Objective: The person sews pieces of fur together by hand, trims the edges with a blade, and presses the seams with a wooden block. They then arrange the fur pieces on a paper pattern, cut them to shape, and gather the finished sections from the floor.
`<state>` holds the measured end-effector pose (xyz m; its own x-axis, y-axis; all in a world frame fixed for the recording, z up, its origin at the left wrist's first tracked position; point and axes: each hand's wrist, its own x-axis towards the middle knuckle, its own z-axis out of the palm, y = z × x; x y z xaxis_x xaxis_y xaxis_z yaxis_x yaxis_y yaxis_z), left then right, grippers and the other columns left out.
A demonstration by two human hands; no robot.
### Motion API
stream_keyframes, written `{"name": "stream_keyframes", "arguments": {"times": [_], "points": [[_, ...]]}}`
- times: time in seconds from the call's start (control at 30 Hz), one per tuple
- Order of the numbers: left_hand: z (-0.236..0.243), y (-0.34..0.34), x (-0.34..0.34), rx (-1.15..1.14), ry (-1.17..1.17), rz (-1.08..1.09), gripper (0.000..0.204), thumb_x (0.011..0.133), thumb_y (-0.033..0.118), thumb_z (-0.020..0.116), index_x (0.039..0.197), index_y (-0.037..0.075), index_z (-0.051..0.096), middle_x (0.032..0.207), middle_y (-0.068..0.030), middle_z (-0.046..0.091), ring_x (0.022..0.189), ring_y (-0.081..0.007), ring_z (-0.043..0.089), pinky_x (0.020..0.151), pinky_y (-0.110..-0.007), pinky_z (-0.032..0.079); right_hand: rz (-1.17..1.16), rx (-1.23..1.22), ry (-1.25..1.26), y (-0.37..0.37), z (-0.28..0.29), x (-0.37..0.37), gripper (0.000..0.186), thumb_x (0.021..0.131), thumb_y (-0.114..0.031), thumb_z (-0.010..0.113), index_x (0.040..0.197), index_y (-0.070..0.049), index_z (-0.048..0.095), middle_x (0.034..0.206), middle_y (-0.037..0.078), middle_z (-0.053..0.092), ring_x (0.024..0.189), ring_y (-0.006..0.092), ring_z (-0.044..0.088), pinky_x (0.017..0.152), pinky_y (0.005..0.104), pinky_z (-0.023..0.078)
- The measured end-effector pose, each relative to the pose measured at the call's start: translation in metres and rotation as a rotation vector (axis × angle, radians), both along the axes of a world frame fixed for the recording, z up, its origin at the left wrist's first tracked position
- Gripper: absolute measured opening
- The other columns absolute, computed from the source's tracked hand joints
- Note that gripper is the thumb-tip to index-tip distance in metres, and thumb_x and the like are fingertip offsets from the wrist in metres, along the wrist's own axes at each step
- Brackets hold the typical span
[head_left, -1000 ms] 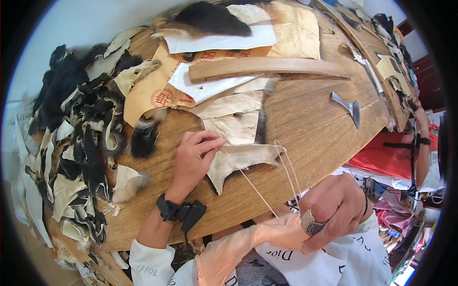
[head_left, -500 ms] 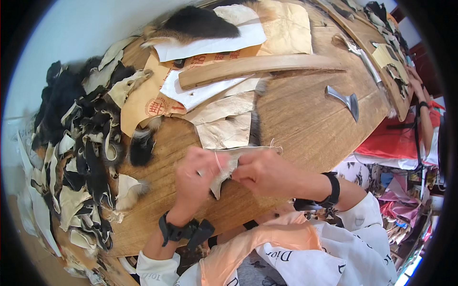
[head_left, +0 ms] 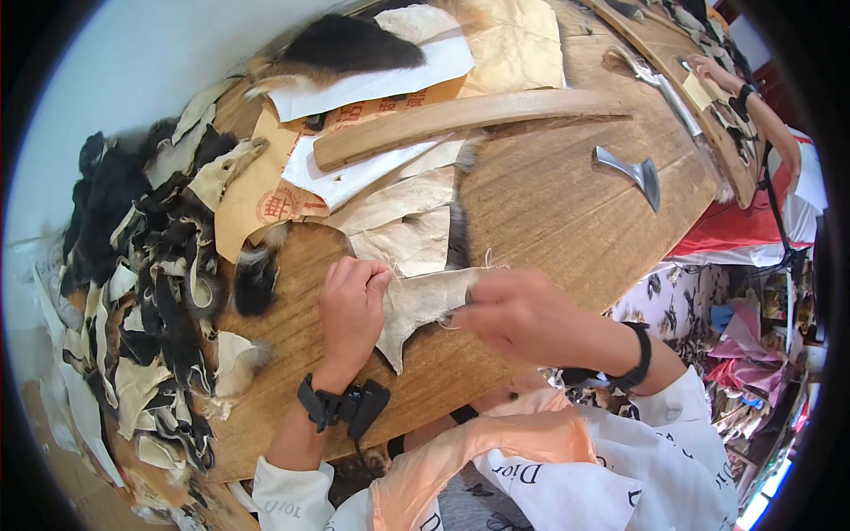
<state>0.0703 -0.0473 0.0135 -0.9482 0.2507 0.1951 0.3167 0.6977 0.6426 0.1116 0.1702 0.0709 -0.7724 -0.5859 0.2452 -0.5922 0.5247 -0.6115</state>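
Observation:
My left hand (head_left: 350, 314), fingers pressed together, pinches the left edge of a pale, pointed piece of leather (head_left: 418, 296) lying on the wooden table (head_left: 292, 398). A thin light thread (head_left: 397, 271) lies loosely looped along its upper edge. My right hand (head_left: 522, 323) is over the leather's right part, fingers curled and somewhat blurred; I cannot make out what is in them. Just above the leather lie creased pale hide pieces (head_left: 398, 237) with grey fur at their edge.
Black and cream fur scraps (head_left: 155, 301) pile up at left. Behind are paper and hide sheets (head_left: 509, 44) under a curved wooden bar (head_left: 469, 119). A metal blade tool (head_left: 633, 173) lies at right. A co-worker's arm (head_left: 770, 119) reaches over a board at upper right.
My right hand has moved up from the table's near edge onto the leather, and the long taut thread is now slack. My left hand has shifted slightly down and left. The co-worker's hand moved up.

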Motion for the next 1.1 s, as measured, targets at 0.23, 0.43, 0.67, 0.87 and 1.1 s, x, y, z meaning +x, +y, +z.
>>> {"name": "stream_keyframes", "arguments": {"times": [0.23,0.43,0.67,0.87,1.1], "points": [[0.0,-0.006,0.002,0.154,-0.011,0.046,0.012,0.072,0.012,0.068,0.077,0.004,0.06,0.075,-0.0078,0.054,0.071,-0.0253,0.051,0.063,-0.036,0.041,0.547,-0.608,-0.357,-0.017,0.036,-0.009,0.011,0.064,-0.001,0.062,0.074,-0.002,0.06,0.064,0.011,0.05,0.061,0.0267,0.054,0.054,0.0348,0.044],[0.024,-0.014,0.023,0.235,-0.026,-0.494,0.015,0.065,0.017,0.074,0.071,0.007,0.064,0.071,-0.0058,0.054,0.067,-0.0229,0.051,0.063,-0.033,0.041,-0.044,-0.222,-0.192,-0.03,-0.036,-0.018,0.011,0.066,-0.003,0.061,0.075,-0.007,0.065,0.063,0.008,0.053,0.058,0.0252,0.056,0.05,0.0349,0.044],[-0.001,-0.011,0.001,0.134,-0.097,-0.008,0.007,0.074,0.011,0.066,0.079,0.006,0.065,0.075,-0.0067,0.056,0.073,-0.0234,0.051,0.065,-0.033,0.041,-0.101,0.062,-0.022,-0.002,-0.011,0.0,0.006,0.066,-0.011,0.059,0.07,-0.007,0.063,0.064,0.009,0.053,0.061,0.0268,0.057,0.053,0.0364,0.045],[-0.003,-0.011,0.0,0.083,-0.067,0.004,0.005,0.074,0.009,0.065,0.08,0.007,0.066,0.076,-0.006,0.055,0.073,-0.0229,0.052,0.067,-0.036,0.04,0.624,-0.52,-0.482,-0.007,0.04,-0.003,0.01,0.061,0.002,0.061,0.068,-0.006,0.061,0.061,0.009,0.053,0.058,0.0253,0.055,0.05,0.0343,0.043],[0.033,-0.014,0.019,0.169,-0.12,-0.623,0.021,0.07,0.01,0.07,0.091,0.009,0.069,0.075,-0.0039,0.054,0.072,-0.0208,0.051,0.066,-0.032,0.04,-0.065,-0.203,-0.242,-0.027,-0.039,-0.014,0.004,0.064,-0.008,0.06,0.066,-0.006,0.063,0.064,0.012,0.056,0.059,0.0301,0.058,0.054,0.0372,0.046]]}}
